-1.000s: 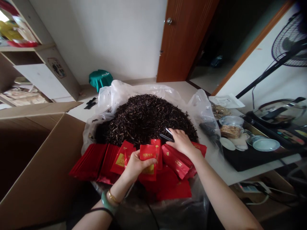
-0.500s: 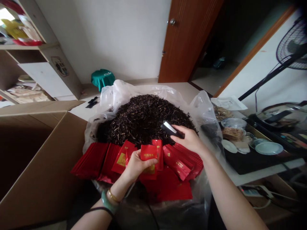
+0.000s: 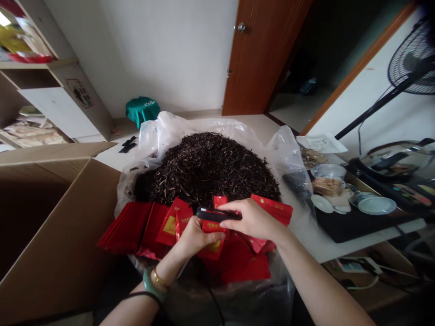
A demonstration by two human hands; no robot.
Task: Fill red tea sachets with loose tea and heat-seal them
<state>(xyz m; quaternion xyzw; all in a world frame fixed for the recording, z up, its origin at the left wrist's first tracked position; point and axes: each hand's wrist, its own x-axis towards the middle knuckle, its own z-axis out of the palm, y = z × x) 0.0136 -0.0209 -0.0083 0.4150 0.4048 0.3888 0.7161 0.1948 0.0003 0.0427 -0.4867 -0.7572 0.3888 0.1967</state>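
A heap of dark, wiry loose tea leaves (image 3: 207,170) fills an open clear plastic bag (image 3: 163,136). Along its near side lie many red foil sachets with gold print (image 3: 125,227). My left hand (image 3: 199,237) is shut on one red sachet (image 3: 212,246), held upright. My right hand (image 3: 253,219) grips a small black hand-held sealer (image 3: 215,215), which lies across the top of that sachet. Its jaws are partly hidden by my fingers.
A large open cardboard box (image 3: 57,217) stands to the left. To the right, a white table (image 3: 326,249) holds bowls, plates and a jar of food. A metal pot and a standing fan are beyond it. Cables lie below the table.
My right hand has moved left and lower, carrying the sealer from above the tea onto the sachet in my left hand. The left hand has stayed nearly still.
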